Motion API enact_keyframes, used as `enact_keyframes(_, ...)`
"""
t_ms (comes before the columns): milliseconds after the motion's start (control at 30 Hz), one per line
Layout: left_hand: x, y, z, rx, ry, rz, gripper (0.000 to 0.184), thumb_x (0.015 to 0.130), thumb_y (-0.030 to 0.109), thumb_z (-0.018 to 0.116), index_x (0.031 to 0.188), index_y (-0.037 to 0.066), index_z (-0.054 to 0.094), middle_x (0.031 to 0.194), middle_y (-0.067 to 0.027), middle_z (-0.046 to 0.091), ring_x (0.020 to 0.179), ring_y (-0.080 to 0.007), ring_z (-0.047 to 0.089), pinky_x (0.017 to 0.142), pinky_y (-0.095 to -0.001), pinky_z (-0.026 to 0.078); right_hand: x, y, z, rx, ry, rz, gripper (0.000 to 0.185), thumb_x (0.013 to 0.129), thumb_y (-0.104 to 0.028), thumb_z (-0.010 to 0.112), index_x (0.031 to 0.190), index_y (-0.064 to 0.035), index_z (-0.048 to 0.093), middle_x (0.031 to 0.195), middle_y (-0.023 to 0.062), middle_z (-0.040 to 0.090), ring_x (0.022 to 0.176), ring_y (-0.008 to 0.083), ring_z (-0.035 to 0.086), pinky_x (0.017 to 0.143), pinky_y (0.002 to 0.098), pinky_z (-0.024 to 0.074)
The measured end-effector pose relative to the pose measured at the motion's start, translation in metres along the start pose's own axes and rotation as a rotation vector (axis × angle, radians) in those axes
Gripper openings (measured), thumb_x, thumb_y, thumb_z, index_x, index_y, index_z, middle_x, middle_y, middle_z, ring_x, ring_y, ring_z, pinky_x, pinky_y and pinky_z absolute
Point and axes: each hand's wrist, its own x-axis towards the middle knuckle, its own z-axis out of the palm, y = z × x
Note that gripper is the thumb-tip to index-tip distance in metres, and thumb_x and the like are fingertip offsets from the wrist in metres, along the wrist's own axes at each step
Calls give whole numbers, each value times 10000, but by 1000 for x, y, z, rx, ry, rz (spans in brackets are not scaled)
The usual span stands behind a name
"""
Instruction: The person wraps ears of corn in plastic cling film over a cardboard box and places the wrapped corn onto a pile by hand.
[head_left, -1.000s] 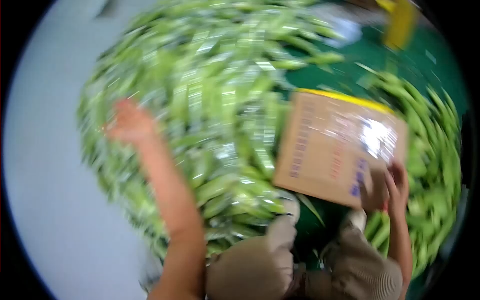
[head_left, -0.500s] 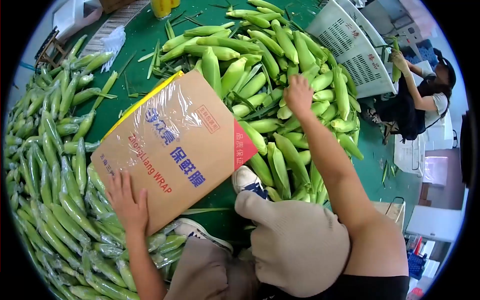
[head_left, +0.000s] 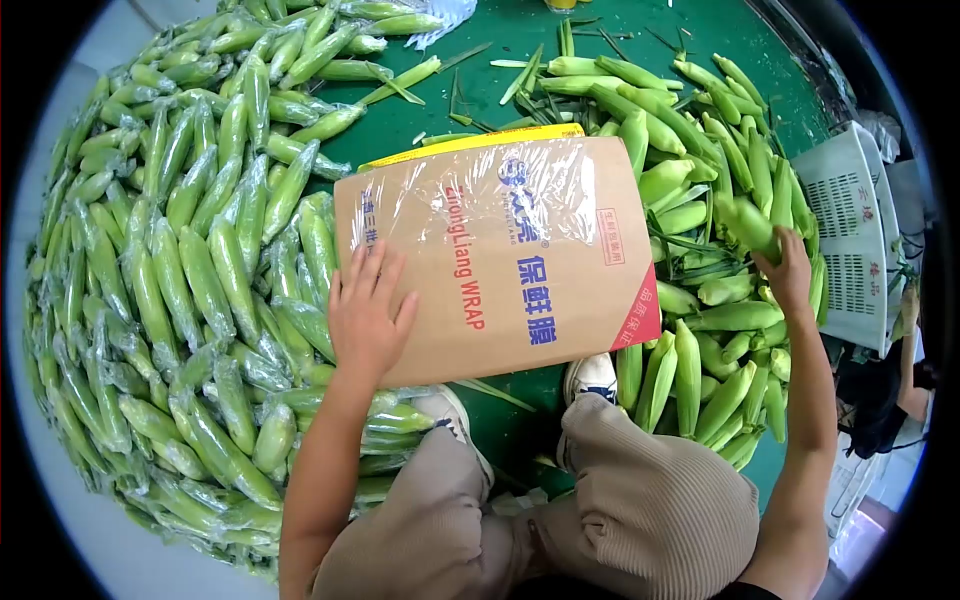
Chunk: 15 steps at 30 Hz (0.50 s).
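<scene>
A cardboard box (head_left: 430,300) with clear film over its top lies across the middle, in front of my knees. My left hand (head_left: 370,305) rests on the box's left part, fingers spread. On the right, my right hand (head_left: 787,268) grips the lower end of a green corn cob (head_left: 748,225), held over a pile of unwrapped corn (head_left: 735,315). Film-wrapped corn (head_left: 190,270) fills the left side, reaching the box's left edge.
A white basket (head_left: 850,230) stands beyond the unwrapped corn at the right, with another person's arm (head_left: 908,350) near it. Loose husk leaves (head_left: 525,75) lie on the green floor (head_left: 440,120). My shoes (head_left: 590,375) are below the box.
My right hand, earlier empty-looking over the pile, now has a corn cob in it. The view has turned, so the box appears straighter. My left hand remains on the box.
</scene>
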Motion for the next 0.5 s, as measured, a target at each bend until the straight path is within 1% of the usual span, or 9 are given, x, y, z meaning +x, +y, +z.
enact_keyframes(33, -3, -1, 0, 29, 11, -5, 582, 949, 339, 691, 1490, 150, 591, 1625, -90, 487, 1523, -331, 410, 1266, -577, 226, 10, -33, -9, 96, 110, -13, 640, 779, -208, 909, 1328, -56, 615, 1281, 168, 663, 1167, 392, 652, 1012, 452, 540)
enact_keyframes(67, -6, -2, 1, 53, 16, -3, 569, 946, 335, 694, 1473, 141, 602, 1613, -86, 502, 1515, -331, 422, 1263, -576, 234, 28, -80, -21, 296, 90, -14, 690, 794, -209, 906, 1383, -39, 588, 1325, 189, 658, 1183, 407, 644, 1014, 467, 531)
enact_keyframes(167, -3, 5, -4, 104, 62, 45, 532, 921, 317, 726, 1412, 133, 640, 1543, -79, 564, 1467, -328, 476, 1239, -583, 267, 95, -241, -61, 448, -49, -420, 669, 773, -320, 901, 1327, -66, 625, 1212, 172, 682, 1119, 390, 662, 948, 469, 552)
enact_keyframes(200, 0, 6, -8, 123, 83, 50, 520, 910, 311, 741, 1391, 133, 653, 1515, -77, 587, 1447, -328, 497, 1229, -586, 280, 115, -280, -40, 520, 64, -591, 591, 808, -397, 861, 1261, -82, 648, 1137, 157, 680, 1067, 372, 670, 902, 484, 552)
enact_keyframes(267, 18, 2, -12, 70, 327, 178, 537, 891, 274, 768, 1382, 95, 642, 1490, -108, 591, 1417, -333, 516, 1206, -575, 312, 143, -357, -23, 474, -19, -667, 624, 853, -541, 778, 1265, -105, 608, 1058, 134, 636, 1059, 351, 644, 867, 466, 542)
enact_keyframes(367, 80, 26, -25, -183, 551, 245, 615, 858, 246, 820, 1403, 50, 616, 1419, -156, 615, 1337, -331, 559, 1157, -511, 388, 166, -402, 13, 488, -37, -774, 602, 852, -500, 792, 1278, -120, 602, 1083, 135, 655, 1093, 344, 648, 899, 476, 550)
enact_keyframes(433, 122, 43, -29, -115, 342, 276, 680, 843, 292, 847, 1447, 98, 604, 1373, -128, 638, 1267, -325, 586, 1108, -450, 446, 168, -410, 44, 529, -27, -792, 608, 858, -490, 796, 1292, -111, 601, 1117, 134, 664, 1106, 347, 647, 936, 474, 543)
enact_keyframes(467, 129, 40, -24, -91, 253, 285, 693, 836, 302, 853, 1458, 129, 602, 1369, -116, 640, 1246, -324, 591, 1091, -446, 458, 166, -401, 36, 615, -119, -760, 641, 852, -450, 824, 1341, -95, 610, 1258, 158, 652, 1212, 377, 614, 1031, 464, 509)
enact_keyframes(500, 134, 35, -17, -69, 162, 299, 708, 829, 312, 858, 1470, 160, 600, 1366, -104, 642, 1225, -322, 596, 1075, -441, 470, 164, -384, 34, 631, -28, -788, 663, 837, -428, 844, 1357, -88, 611, 1325, 177, 623, 1268, 390, 584, 1075, 467, 484)
